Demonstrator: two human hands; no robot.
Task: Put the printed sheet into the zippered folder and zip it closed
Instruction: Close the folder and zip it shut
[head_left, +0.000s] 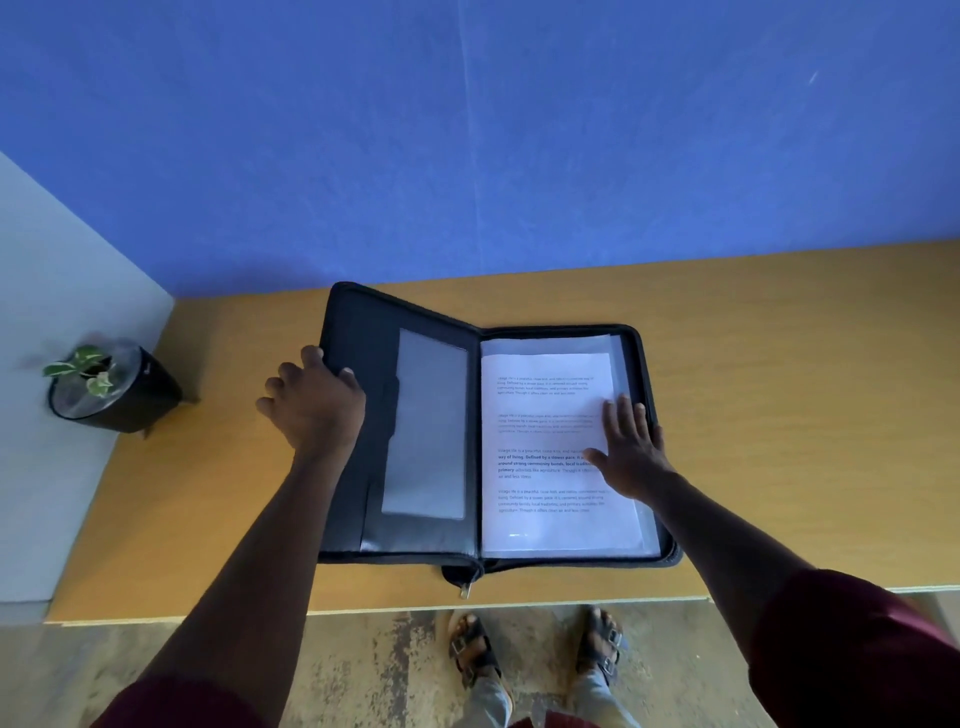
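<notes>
A black zippered folder (363, 332) lies open on the wooden table. Its left cover is lifted off the table and tilted up. My left hand (311, 402) grips that cover's outer edge, fingers curled over it. The printed sheet (545, 467) lies flat on the folder's right half, over clear sleeves. My right hand (631, 447) presses on the sheet's right edge with straight fingers. The zipper pull (466, 590) hangs at the spine's near end.
A small potted plant (104, 387) in a black pot stands at the table's left end. The table (779, 415) backs onto a blue wall. Its near edge runs just in front of the folder, with my sandalled feet below.
</notes>
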